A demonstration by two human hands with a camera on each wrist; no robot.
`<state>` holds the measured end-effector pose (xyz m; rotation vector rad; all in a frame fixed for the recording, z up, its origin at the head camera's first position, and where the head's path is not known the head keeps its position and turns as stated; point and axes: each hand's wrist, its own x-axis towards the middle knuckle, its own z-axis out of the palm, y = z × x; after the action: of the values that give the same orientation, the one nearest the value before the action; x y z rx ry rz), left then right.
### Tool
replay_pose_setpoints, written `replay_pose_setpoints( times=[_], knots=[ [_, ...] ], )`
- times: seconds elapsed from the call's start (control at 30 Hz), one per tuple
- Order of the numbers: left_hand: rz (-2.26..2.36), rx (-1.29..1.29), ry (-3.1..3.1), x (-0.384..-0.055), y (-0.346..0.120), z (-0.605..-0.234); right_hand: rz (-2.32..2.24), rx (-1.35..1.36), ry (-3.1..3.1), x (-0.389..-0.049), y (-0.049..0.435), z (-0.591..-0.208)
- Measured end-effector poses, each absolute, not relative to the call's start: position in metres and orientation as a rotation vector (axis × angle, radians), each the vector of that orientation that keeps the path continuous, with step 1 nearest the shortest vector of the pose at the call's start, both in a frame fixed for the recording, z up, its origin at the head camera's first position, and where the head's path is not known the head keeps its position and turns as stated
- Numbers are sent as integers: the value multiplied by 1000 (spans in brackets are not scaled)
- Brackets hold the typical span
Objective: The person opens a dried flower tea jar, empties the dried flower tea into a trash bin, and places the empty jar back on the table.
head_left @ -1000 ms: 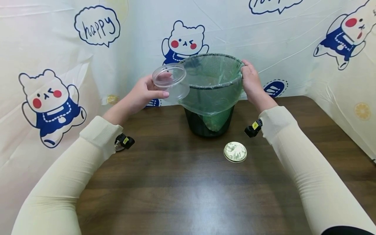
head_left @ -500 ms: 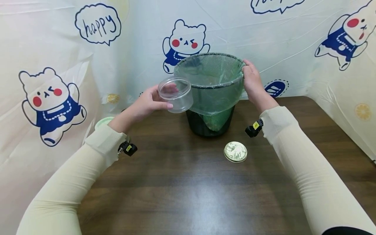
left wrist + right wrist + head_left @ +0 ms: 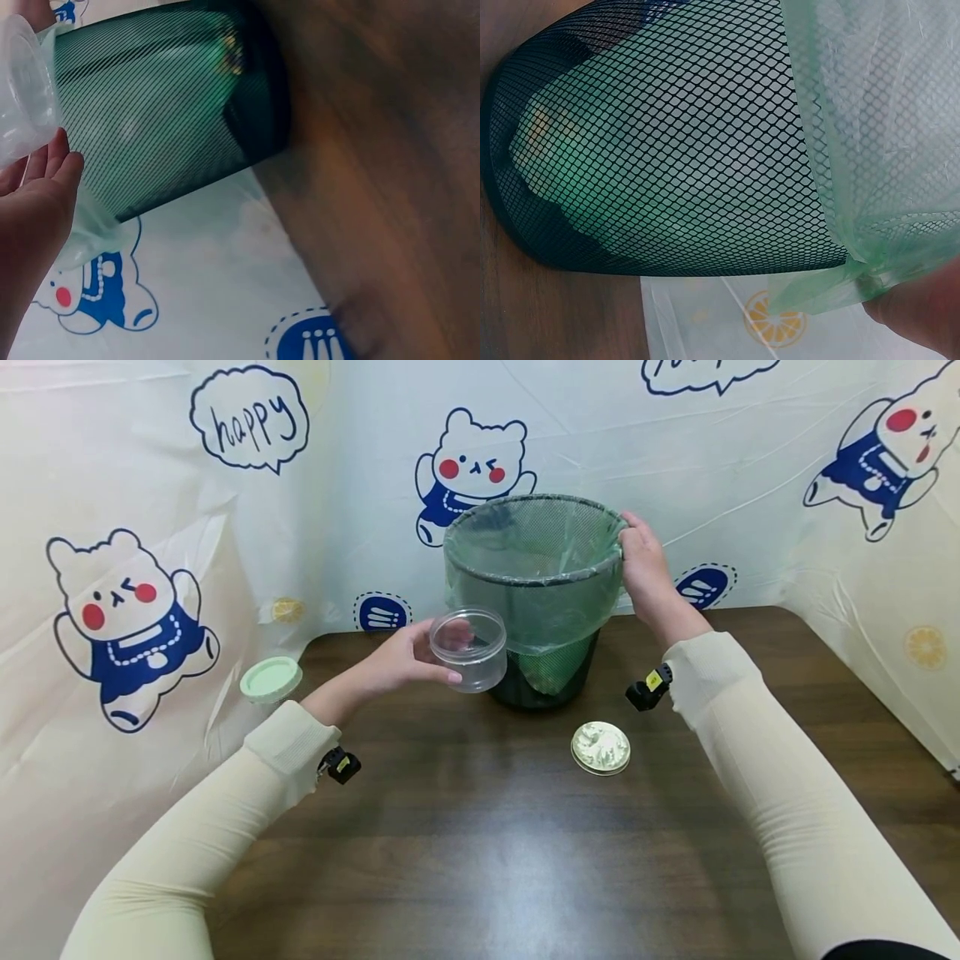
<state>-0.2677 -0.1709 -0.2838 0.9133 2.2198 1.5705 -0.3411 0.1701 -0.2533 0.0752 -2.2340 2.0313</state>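
My left hand (image 3: pixel 412 658) holds a clear round plastic tub (image 3: pixel 480 664) from its left side, with the thumb in front and fingers behind. The tub is upright, open at the top, and overlaps the bin's lower left side in the head view. A black mesh waste bin (image 3: pixel 727 142) lined with a thin green bag (image 3: pixel 547 618) stands at the back of the table. Its upper right rim is gripped by my right hand (image 3: pixel 643 560), fingers over the edge and the bag. In the left wrist view, the tub (image 3: pixel 26 97) shows at the left edge, beside the mesh.
A round gold-rimmed lid (image 3: pixel 601 747) with a pale crumpled-looking top lies on the wooden table (image 3: pixel 450 827) in front of the bin. At the table's left edge sits a green-lidded container (image 3: pixel 272 678). A printed cloth (image 3: pixel 360 485) hangs close behind.
My left hand has lowered the tub from beside the bin's rim, down and to the right, and turned it more upright. The green-lidded container has come into view. My right hand stays on the rim.
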Motion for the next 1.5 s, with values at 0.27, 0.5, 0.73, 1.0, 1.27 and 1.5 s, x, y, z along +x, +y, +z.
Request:
replay_pose_setpoints(
  times=[0.27, 0.5, 0.73, 1.0, 1.27, 1.5],
  knots=[
    [1484, 930, 2232, -269, -166, -305, 2058, 66, -2210, -341, 170, -252],
    [1466, 930, 2226, -272, -161, -328, 2062, 54, -2210, -339, 172, -251],
    [1425, 901, 2254, -271, -155, -346, 2054, 43, -2211, -339, 171, -251],
    [1290, 863, 2347, -274, -152, -367, 2054, 55, -2222, -339, 169, -250],
    [1240, 790, 2403, -274, -147, -384, 2063, 62, -2209, -340, 168, -249],
    [1247, 757, 2408, -273, -141, -397, 2058, 54, -2219, -341, 168, -251]
  ],
)
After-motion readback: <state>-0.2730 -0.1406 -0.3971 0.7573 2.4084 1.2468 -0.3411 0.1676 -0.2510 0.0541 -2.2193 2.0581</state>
